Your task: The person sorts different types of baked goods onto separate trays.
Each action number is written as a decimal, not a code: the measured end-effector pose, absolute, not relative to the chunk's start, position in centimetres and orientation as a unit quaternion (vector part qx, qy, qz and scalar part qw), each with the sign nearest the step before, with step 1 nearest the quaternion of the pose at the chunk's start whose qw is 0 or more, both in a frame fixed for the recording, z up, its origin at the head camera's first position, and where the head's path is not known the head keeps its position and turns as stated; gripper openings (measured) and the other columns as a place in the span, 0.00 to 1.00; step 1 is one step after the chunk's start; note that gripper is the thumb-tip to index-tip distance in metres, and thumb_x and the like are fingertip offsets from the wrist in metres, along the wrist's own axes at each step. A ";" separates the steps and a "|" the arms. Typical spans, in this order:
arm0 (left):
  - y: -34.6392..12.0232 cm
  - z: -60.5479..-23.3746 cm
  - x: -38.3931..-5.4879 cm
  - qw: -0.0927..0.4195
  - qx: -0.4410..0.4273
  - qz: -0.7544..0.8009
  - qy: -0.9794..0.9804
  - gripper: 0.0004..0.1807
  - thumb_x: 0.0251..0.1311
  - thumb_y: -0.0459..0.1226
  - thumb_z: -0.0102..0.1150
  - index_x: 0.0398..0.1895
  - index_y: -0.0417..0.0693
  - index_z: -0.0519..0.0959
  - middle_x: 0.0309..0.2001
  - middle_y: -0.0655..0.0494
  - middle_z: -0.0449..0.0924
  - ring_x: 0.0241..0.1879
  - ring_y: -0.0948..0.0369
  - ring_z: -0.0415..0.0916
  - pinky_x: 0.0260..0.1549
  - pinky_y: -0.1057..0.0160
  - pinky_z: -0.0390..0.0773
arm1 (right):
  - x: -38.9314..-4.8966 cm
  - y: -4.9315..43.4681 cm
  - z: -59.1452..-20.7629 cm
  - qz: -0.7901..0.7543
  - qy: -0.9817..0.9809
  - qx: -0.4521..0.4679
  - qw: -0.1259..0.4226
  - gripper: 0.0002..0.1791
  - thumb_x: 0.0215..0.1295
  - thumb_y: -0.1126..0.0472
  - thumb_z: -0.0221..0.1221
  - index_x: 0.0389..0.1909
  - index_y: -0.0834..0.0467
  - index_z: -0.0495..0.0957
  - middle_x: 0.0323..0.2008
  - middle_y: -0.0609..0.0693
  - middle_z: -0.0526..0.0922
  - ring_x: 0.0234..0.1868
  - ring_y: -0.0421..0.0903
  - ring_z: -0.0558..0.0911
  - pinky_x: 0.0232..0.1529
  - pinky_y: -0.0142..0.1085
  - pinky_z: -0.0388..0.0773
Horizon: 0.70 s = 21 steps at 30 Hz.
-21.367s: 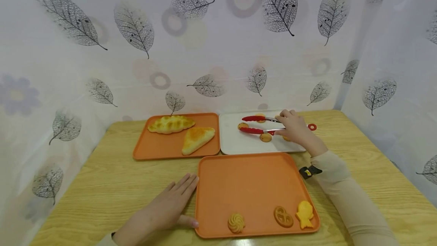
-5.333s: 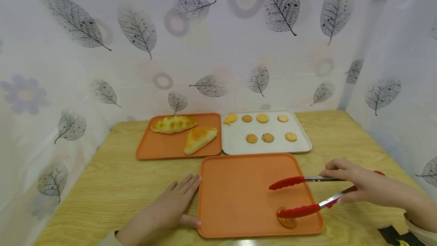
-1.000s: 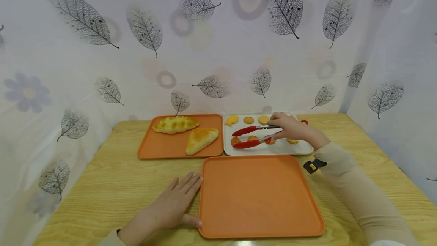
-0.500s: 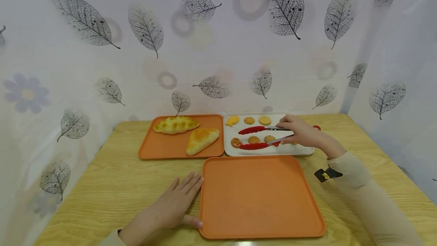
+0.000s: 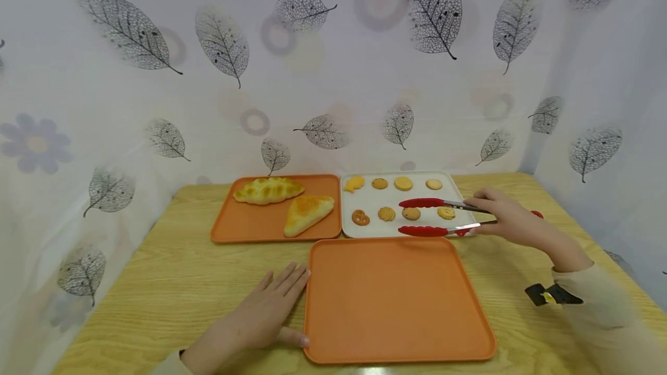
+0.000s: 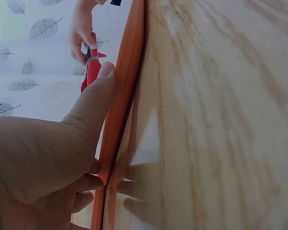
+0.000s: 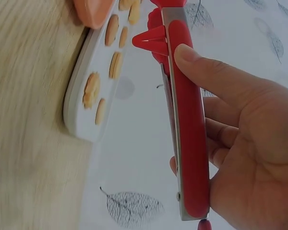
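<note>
My right hand (image 5: pixel 513 219) grips red-tipped metal tongs (image 7: pixel 189 124). Their arms are spread, with nothing between the red tips, over the right part of the white tray (image 5: pixel 333 230). On that tray sit several cookies in two rows: a fish-shaped cookie (image 5: pixel 354 183) and round ones behind, a pretzel cookie (image 5: pixel 360 217), a swirl cookie (image 5: pixel 386 213) and a speckled cookie (image 5: pixel 411 213) in front. My left hand (image 5: pixel 257 311) lies with straight fingers against the left edge of the near orange tray (image 5: pixel 396 300); its thumb touches the rim in the left wrist view.
Behind, to the left, another orange tray (image 5: pixel 245 227) holds a braided bread (image 5: pixel 268 190) and a triangular bread (image 5: pixel 308 214). It stands beside the white tray. A leaf-printed curtain (image 5: pixel 333 74) surrounds the wooden table (image 5: pixel 172 271) at the back and sides.
The swirl, pretzel and fish-shaped cookies moved from the near orange tray to the white tray. Within the last second, the right hand drew the tongs rightward from the pretzel. The left hand stayed.
</note>
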<state>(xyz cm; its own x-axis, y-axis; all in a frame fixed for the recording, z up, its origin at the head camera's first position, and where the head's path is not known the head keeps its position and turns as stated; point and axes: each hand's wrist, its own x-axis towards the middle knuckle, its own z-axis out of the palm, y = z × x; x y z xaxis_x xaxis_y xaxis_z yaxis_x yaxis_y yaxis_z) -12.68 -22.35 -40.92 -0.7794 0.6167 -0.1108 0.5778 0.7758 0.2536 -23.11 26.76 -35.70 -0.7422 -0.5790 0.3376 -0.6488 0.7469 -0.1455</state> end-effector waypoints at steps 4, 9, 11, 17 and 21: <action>-22.4 -40.9 -12.7 0.096 0.319 0.107 0.937 0.63 0.48 0.74 0.50 0.77 0.41 0.49 0.78 0.43 0.48 0.77 0.45 0.43 0.69 0.34 0.52 | -22.0 28.4 -35.9 0.126 -0.931 0.311 0.143 0.32 0.44 0.61 0.75 0.51 0.69 0.78 0.42 0.54 0.73 0.39 0.37 0.63 0.33 0.31 0.64; -22.4 -40.8 -12.7 0.100 0.319 0.104 0.937 0.63 0.48 0.74 0.49 0.77 0.41 0.49 0.78 0.43 0.48 0.77 0.45 0.43 0.69 0.34 0.52 | -20.7 30.4 -36.4 0.135 -0.934 0.294 0.154 0.34 0.43 0.62 0.75 0.52 0.70 0.76 0.44 0.55 0.72 0.41 0.31 0.59 0.33 0.30 0.63; -22.4 -40.8 -12.7 0.102 0.318 0.103 0.937 0.63 0.48 0.74 0.49 0.77 0.41 0.48 0.78 0.44 0.47 0.78 0.46 0.43 0.69 0.34 0.52 | -20.2 31.0 -36.6 0.141 -0.934 0.289 0.156 0.34 0.43 0.62 0.75 0.52 0.71 0.76 0.44 0.55 0.71 0.42 0.27 0.57 0.33 0.28 0.61; -22.4 -40.8 -12.8 0.102 0.318 0.101 0.937 0.63 0.48 0.74 0.49 0.77 0.41 0.48 0.78 0.44 0.47 0.78 0.46 0.43 0.68 0.34 0.53 | -19.1 33.2 -37.3 0.150 -0.942 0.261 0.150 0.35 0.44 0.62 0.75 0.52 0.74 0.74 0.43 0.58 0.71 0.42 0.20 0.54 0.32 0.28 0.61; -22.4 -40.8 -12.7 0.098 0.323 0.100 0.936 0.62 0.49 0.74 0.50 0.77 0.41 0.49 0.77 0.43 0.49 0.77 0.45 0.44 0.68 0.33 0.55 | -18.9 34.3 -37.9 0.133 -0.943 0.252 0.170 0.37 0.39 0.60 0.77 0.50 0.74 0.76 0.42 0.59 0.74 0.42 0.19 0.54 0.31 0.28 0.62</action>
